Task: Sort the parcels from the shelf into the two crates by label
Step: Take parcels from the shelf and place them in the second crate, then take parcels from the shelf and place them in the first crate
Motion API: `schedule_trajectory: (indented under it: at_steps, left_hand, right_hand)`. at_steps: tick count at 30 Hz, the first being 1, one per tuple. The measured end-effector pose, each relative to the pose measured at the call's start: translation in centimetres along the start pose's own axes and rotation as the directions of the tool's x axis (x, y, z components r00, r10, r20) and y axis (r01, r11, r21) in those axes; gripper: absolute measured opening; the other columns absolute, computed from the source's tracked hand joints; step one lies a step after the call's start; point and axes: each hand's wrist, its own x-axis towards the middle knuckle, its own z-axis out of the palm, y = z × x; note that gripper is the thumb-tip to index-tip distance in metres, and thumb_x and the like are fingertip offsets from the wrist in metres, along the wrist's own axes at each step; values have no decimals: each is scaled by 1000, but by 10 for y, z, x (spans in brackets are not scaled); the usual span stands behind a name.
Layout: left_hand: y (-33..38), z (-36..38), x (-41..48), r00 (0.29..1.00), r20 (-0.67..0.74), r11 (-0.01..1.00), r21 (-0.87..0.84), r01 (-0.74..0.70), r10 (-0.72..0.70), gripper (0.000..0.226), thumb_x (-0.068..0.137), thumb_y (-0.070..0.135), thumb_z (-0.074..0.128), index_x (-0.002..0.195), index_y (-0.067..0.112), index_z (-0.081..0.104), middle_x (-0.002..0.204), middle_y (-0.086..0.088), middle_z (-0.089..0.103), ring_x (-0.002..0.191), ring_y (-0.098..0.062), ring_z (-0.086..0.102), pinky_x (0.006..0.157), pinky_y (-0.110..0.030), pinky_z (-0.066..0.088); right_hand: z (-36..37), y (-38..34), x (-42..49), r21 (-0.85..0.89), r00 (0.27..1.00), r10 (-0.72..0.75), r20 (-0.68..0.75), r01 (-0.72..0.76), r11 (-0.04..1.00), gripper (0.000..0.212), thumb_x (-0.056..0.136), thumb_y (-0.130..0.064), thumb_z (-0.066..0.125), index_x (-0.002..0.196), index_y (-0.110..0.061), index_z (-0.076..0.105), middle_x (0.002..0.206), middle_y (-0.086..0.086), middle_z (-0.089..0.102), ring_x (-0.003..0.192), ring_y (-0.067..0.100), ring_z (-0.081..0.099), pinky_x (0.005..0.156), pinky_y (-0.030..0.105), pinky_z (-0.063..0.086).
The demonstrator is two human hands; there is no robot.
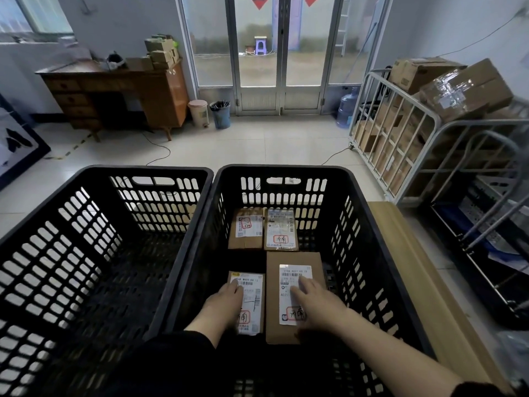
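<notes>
A: R grip (317,305) lies flat, fingers spread over the big parcel (294,259) label. L grip (226,299) rests on the small parcel (253,296) just beside it; can't tell if it hooks the edge. Both sit low in the right crate (280,169).

B: Risk?

A: Palms hide pt of each stamp, so a misread slips thru. The far-left parcel (245,230) stamp is tilted and maybe differs; if so it belongs in the left crate (143,169).
</notes>
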Motion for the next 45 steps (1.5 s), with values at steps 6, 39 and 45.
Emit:
schedule_trajectory:
  at_steps: [6, 39, 45]
  left_hand:
    - [1, 0, 8, 999, -35, 999, 39, 21, -20, 59, 94, 15, 46, 145, 7, 18, 156, -12, 8, 142, -28, 16, 108, -43, 37]
    - [38, -73, -107, 925, -300, 973, 72, -221, 233, 74, 72, 50, 71, 132, 18, 42, 130, -2, 51, 120, -21, 48, 95, -37, 47]
    - [36, -83, -160, 847, -382, 929, 130, -346, 369, 71, 75, 49, 68, 133, 20, 41, 131, -1, 53, 119, -21, 50, 94, -38, 48]
  right_hand:
    - [2, -2, 4, -11, 999, 2, 49, -1, 1000, 93, 78, -44, 67, 147, -15, 12, 155, 12, 3, 142, 30, 6, 112, 45, 28]
    - [-63, -55, -135, 126, 940, 275, -204, -254, 959, 71, 85, -46, 59, 141, -16, 29, 138, 7, 41, 124, 24, 42, 100, 39, 42]
    - [-60, -96, -202, 201, 837, 410, -362, -359, 911, 64, 89, -42, 55, 141, -13, 31, 138, 9, 42, 128, 25, 40, 102, 39, 39]
